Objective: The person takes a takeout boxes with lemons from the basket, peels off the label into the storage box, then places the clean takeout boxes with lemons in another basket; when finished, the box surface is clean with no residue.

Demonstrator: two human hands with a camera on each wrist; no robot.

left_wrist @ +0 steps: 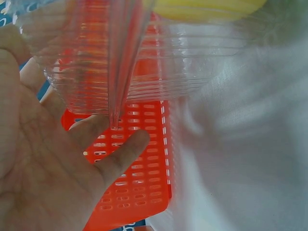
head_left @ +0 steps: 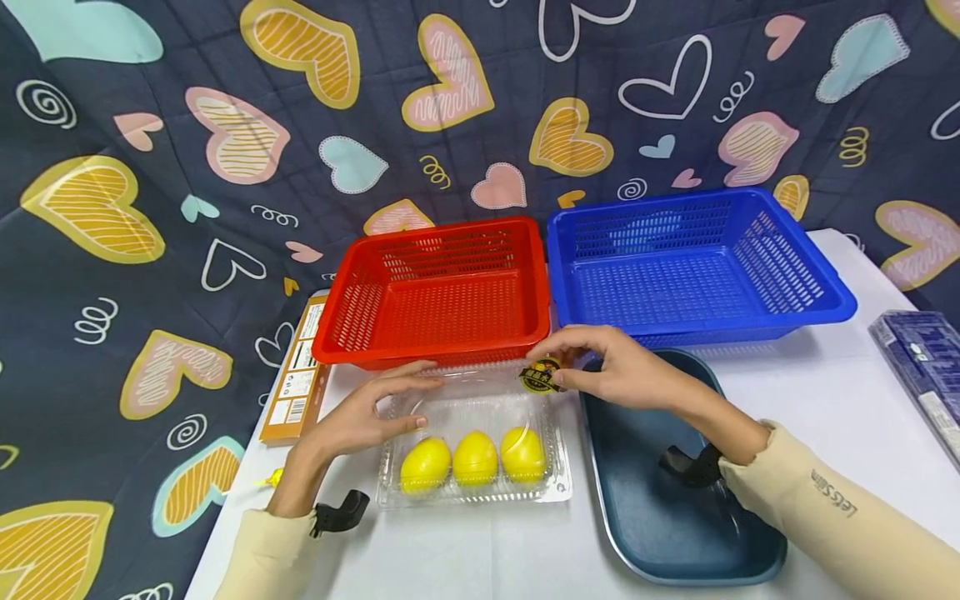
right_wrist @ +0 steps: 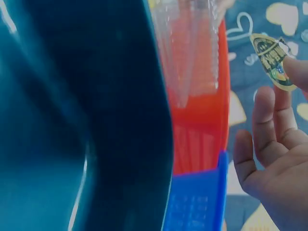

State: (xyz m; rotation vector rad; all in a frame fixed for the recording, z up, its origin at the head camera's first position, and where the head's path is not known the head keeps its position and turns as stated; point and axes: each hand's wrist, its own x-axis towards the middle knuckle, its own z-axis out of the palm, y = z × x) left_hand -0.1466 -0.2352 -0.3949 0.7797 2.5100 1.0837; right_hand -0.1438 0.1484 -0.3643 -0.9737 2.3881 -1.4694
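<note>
A clear plastic clamshell box [head_left: 480, 497] lies on the white table and shows three yellow, lemon-like fruits [head_left: 475, 457] in its near part. Its lid looks lowered over them. At the box's left side is my left hand [head_left: 375, 411], thumb and fingers spread; in the left wrist view the palm [left_wrist: 43, 159] faces the box's ribbed wall [left_wrist: 192, 62]. My right hand [head_left: 622, 367] is above the box's far right corner. It pinches a black-and-gold oval sticker [right_wrist: 273, 60] between thumb and fingers, with the other fingers loosely bent.
Behind the box stand a red basket [head_left: 450, 300] and a blue basket [head_left: 667, 287]. A dark teal tray [head_left: 675, 533] lies to the right, under my right forearm. An orange carton [head_left: 296, 375] is at the left edge, and a dark blue packet [head_left: 918, 367] at the far right.
</note>
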